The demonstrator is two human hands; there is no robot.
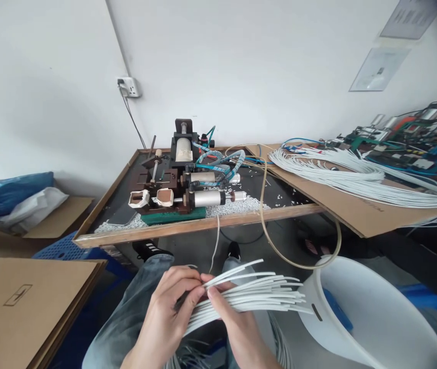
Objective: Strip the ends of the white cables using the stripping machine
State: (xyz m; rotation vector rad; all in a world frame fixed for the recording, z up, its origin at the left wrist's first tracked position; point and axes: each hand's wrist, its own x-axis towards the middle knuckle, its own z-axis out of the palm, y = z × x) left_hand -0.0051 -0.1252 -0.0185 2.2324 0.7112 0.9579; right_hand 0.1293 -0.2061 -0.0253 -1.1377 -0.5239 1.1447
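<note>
White wires (256,297) lie in a bunch over the person's lap, below the wooden table (203,225). Left hand (164,318) grips them; right hand (237,328) pinches one wire.

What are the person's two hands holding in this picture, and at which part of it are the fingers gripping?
A bundle of white wires. The left hand and right hand grip it together partway along, leaving the cut ends fanned out free to the right.
</note>
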